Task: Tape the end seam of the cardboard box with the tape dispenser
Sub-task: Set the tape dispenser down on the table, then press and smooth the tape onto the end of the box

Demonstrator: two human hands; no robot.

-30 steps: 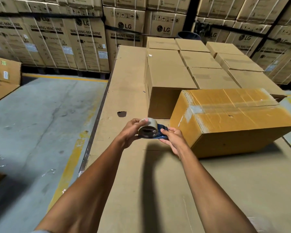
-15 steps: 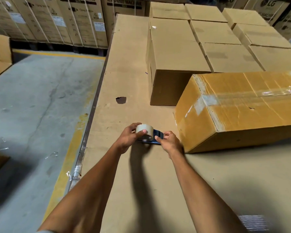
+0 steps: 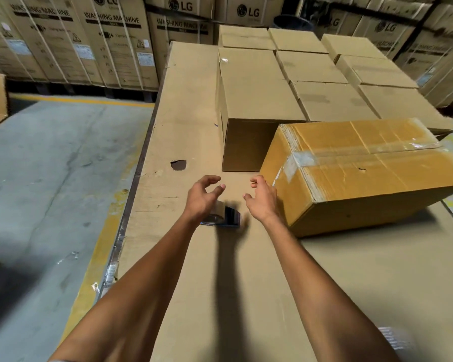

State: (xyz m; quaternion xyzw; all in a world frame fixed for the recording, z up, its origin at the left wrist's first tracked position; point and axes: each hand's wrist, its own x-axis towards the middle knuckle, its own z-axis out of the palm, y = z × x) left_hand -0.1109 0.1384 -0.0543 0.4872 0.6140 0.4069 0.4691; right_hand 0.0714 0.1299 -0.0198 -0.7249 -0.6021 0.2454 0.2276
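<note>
tape dispenser point(image 3: 221, 217): blurred, on the cardboard sheet point(image 3: 241, 283) | left hand point(image 3: 202, 197): just above it, fingers spread, empty | right hand point(image 3: 262, 198): beside it, open, empty, near cardboard box point(image 3: 364, 173)

The blurred blue tape dispenser point(image 3: 224, 218) lies just beside the yellowish, tape-striped cardboard box point(image 3: 364, 173), which rests tilted askew.

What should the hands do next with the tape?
Probably pick the dispenser back up: it lies on the table, under the open left hand, and the right hand is empty too. The box end beside them faces the person.
</note>
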